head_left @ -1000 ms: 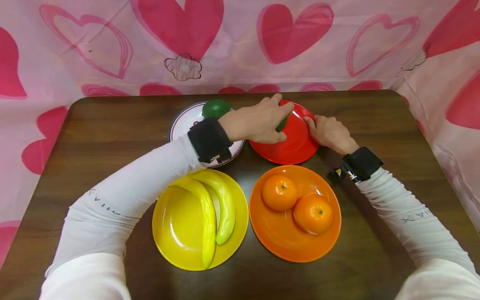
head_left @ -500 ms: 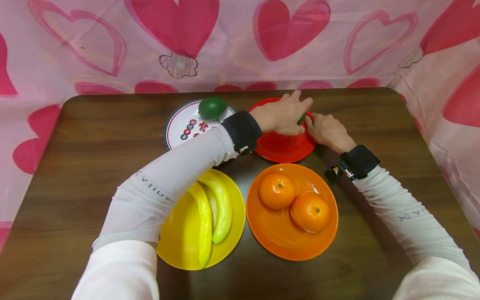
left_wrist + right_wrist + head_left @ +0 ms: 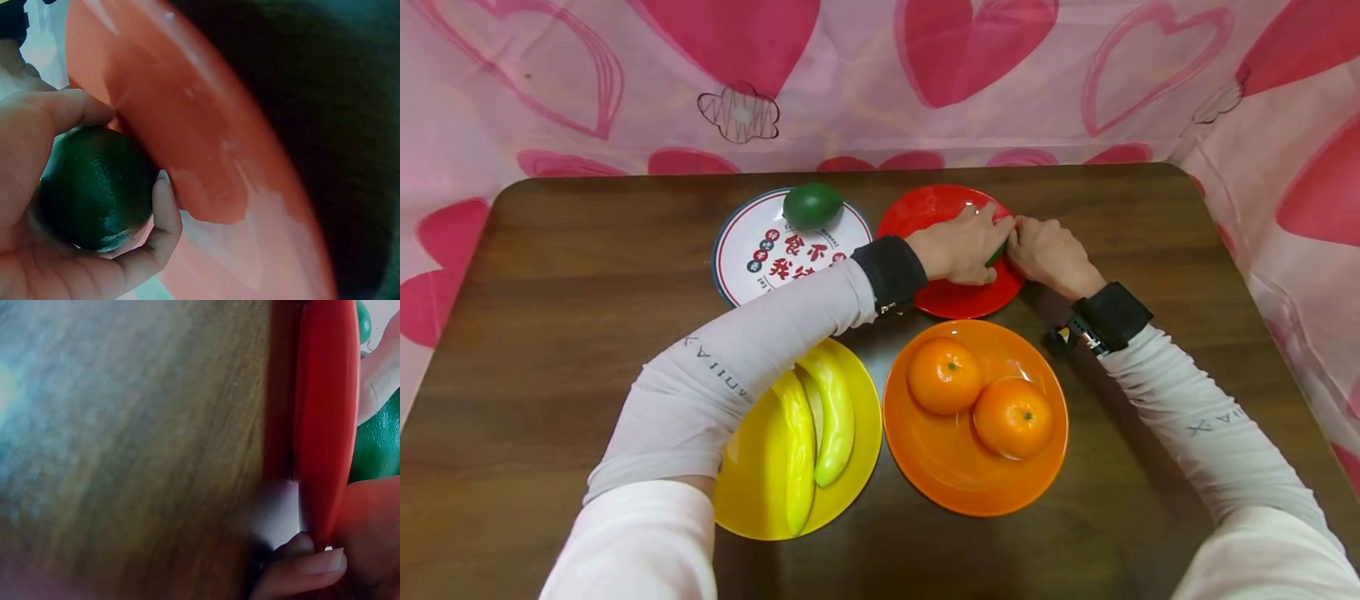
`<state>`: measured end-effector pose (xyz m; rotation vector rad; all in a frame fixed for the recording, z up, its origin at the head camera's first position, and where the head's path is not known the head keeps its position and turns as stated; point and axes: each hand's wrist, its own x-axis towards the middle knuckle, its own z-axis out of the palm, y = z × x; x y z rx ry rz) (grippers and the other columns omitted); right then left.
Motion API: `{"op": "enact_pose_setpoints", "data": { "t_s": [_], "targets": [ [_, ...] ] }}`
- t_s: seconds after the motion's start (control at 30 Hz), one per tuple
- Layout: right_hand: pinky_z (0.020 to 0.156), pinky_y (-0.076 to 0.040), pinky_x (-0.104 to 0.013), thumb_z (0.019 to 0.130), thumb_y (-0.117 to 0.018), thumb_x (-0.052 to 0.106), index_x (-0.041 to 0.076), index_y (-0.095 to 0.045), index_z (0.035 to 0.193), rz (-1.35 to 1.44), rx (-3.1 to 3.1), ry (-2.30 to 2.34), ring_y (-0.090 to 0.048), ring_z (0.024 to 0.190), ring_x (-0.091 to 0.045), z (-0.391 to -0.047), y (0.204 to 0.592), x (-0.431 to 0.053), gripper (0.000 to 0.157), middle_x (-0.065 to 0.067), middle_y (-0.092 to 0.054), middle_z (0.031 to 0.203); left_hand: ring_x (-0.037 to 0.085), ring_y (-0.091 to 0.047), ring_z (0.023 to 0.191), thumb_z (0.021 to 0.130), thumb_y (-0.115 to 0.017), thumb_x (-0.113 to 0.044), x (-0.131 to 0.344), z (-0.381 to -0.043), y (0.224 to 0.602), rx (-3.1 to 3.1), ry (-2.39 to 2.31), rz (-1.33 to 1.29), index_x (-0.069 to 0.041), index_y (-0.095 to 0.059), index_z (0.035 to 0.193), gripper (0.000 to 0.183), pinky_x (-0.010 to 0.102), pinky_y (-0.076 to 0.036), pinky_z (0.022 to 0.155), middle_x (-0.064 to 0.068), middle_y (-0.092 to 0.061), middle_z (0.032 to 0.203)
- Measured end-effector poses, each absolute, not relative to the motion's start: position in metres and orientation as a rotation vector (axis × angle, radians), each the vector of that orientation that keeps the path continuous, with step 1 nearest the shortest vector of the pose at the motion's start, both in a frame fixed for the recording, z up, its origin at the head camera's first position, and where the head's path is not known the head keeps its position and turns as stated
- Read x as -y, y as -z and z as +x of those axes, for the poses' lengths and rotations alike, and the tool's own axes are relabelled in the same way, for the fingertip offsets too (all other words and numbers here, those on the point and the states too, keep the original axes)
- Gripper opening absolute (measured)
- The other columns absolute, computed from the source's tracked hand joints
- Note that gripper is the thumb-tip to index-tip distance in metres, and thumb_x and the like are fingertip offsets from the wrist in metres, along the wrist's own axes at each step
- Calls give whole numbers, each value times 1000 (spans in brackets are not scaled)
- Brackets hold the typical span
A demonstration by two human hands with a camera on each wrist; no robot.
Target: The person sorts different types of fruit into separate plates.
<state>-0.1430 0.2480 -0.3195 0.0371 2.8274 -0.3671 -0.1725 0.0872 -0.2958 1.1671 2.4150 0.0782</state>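
My left hand [image 3: 961, 246] is over the right part of the red plate [image 3: 917, 208], its fingers and thumb curled round a dark green avocado [image 3: 97, 187]. In the left wrist view the avocado is low over the plate; whether it touches the surface, I cannot tell. My right hand [image 3: 1054, 257] pinches the plate's right rim, as the right wrist view shows with its fingertips [image 3: 322, 562] at the red edge. A second avocado [image 3: 812, 207] lies at the back of the white plate [image 3: 741, 258], which has printed characters.
In front stand a yellow plate [image 3: 857, 467] with two bananas [image 3: 833, 417] and an orange plate [image 3: 955, 483] with two oranges [image 3: 1015, 418]. My left forearm crosses the white and yellow plates. Behind the wooden table [image 3: 587, 267] hangs a pink heart-patterned cloth [image 3: 850, 83].
My left hand has moved right across the red plate with the avocado, then lowered a little, uncovering more of the white plate. My right hand stays at the red rim.
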Motion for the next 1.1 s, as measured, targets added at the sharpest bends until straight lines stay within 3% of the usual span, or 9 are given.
{"op": "enact_pose_setpoints", "data": {
  "t_s": [0.27,0.57,0.83,1.1],
  "targets": [
    [75,-48,-55,102,-26,44,3,-53,120,70,-2818,344,-56,86,-42,-141,318,-252,53,-21,-56,96,38,-19,149,90,-55,-54,-85,-171,291,-2425,-115,1172,-17,-4,158,93,41,-34,109,17,-8,163],
    [75,-47,-56,101,-25,51,1,-51,119,43,-2812,312,-56,89,-45,-139,319,-257,59,-25,-56,101,34,-27,144,86,-39,-76,-59,-178,256,-2536,-163,1177,-20,-11,157,94,48,-36,108,16,-17,161],
    [71,-45,-50,98,-22,61,3,-51,117,49,-2822,331,-54,86,-40,-139,320,-258,68,-20,-53,93,31,-35,134,88,-41,-70,-12,-190,229,-2667,-185,1048,-19,-21,151,84,47,-44,100,16,-32,148],
    [73,-46,-53,97,-22,61,3,-52,117,38,-2850,333,-54,90,-43,-139,322,-261,68,-22,-55,98,38,-29,134,87,-48,-67,39,-199,232,-2745,-195,900,-17,-24,151,85,53,-42,101,20,-27,149]
  ]
}}
